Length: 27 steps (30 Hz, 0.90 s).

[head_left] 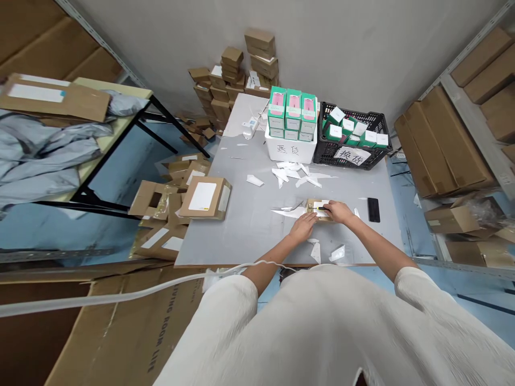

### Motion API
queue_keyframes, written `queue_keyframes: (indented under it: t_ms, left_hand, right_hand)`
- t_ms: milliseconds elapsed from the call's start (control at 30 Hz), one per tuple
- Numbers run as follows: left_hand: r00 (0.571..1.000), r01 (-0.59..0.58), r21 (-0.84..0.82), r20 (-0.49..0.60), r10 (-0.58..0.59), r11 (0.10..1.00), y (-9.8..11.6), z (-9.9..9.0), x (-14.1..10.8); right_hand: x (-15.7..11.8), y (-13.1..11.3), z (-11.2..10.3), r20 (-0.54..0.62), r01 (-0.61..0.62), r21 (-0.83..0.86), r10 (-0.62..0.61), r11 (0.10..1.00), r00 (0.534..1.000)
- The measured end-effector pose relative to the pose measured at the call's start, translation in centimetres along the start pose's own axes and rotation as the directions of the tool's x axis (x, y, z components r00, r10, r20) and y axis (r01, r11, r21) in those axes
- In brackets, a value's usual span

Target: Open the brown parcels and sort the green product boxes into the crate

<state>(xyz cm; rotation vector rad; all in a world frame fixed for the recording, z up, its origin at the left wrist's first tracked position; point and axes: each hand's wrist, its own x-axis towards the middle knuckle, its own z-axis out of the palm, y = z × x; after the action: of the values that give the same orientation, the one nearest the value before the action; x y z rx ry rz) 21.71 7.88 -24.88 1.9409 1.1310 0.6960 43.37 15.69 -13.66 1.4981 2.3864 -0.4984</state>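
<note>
The left hand [301, 227] presses flat on a small brown box [314, 210] under its fingers. The right hand [337, 212] pinches a little black thing [322, 208]. Past the fingers, white paper scraps [289, 173] lie on the gray table [241, 236], and brown boxes [219, 86] pile by the wall [322, 43].

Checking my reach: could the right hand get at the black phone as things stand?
Probably yes: the right hand rests on the parcel, near the phone, and only a small white scrap lies between them.
</note>
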Motion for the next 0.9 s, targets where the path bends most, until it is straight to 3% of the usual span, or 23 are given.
queue_keyframes:
  t_ms: [267,500,633,900]
  left_hand:
    - [0.999,-0.021,-0.054,-0.048,0.019,0.998,-0.2,0.3,0.1]
    - [0.996,-0.075,0.304,0.064,0.058,0.95,-0.3,0.5,-0.1]
    - [0.996,-0.075,0.376,0.079,0.049,0.923,-0.3,0.6,-0.1]
    - [0.997,-0.026,0.422,0.077,-0.007,0.906,0.2,1.0,-0.1]
  right_hand:
    - [-0.2,-0.6,-1.1,0.035,-0.02,-0.026,0.021,0.999,0.999]
    - [-0.2,-1.2,-2.2,0.138,-0.005,-0.23,0.038,0.973,0.99]
    - [-0.1,-1.5,-2.8,0.159,0.008,-0.253,0.033,0.968,0.987]
    - [-2.3,1.7,-3.7,0.17,-0.066,-0.241,0.109,0.968,0.979]
